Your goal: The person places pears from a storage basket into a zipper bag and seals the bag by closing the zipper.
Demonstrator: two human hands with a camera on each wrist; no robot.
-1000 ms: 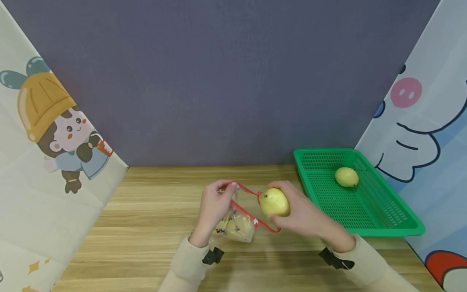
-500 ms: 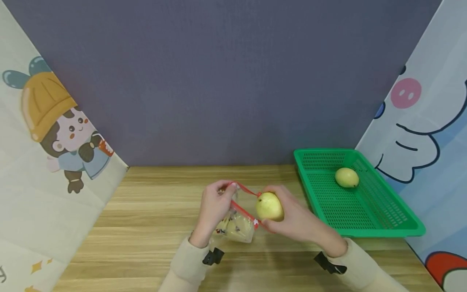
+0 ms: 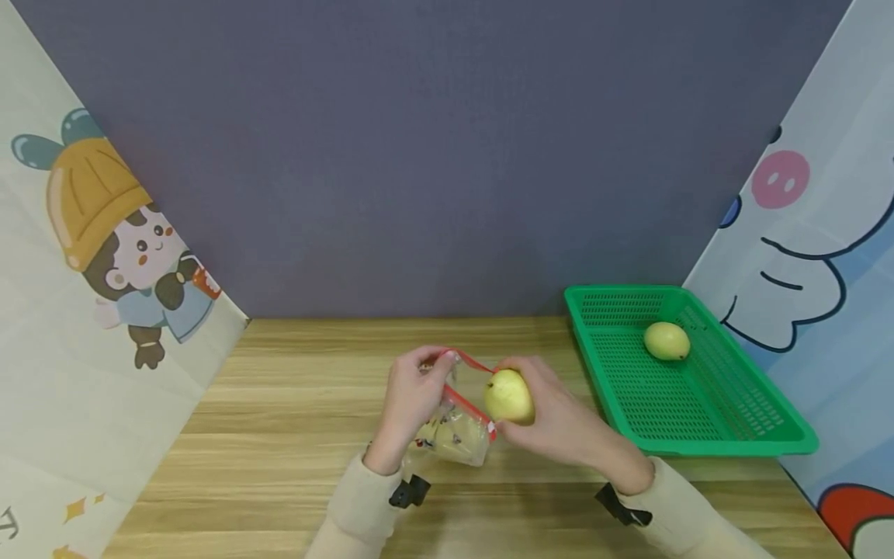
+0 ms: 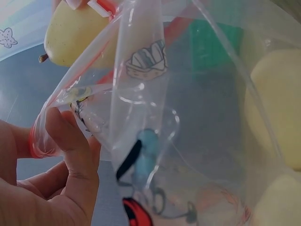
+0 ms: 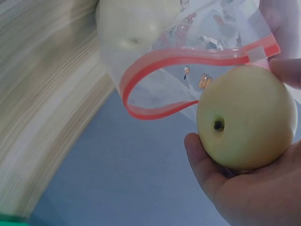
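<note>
A clear zip bag (image 3: 457, 436) with a red zip edge and printed pictures stands on the table, its mouth spread apart. Inside it, pale yellow fruit (image 4: 277, 108) shows through the plastic. My left hand (image 3: 414, 392) pinches the bag's red rim at the far left corner. In my right hand (image 3: 562, 415) is a yellow pear (image 3: 508, 397), gripped between thumb and fingers at the right side of the bag's mouth. The right wrist view has the pear (image 5: 247, 117) against the red zip edge (image 5: 155, 70), by the white slider.
On the right of the wooden table (image 3: 314, 404) stands a green perforated basket (image 3: 670, 396) with one yellow pear (image 3: 667, 341) in it. A grey-blue panel (image 3: 419, 155) closes off the back. Printed cartoon sheets flank both sides.
My right hand has carried the pear left and slightly down, up to the bag's opening. The left hand has stayed nearly in place on the rim.
</note>
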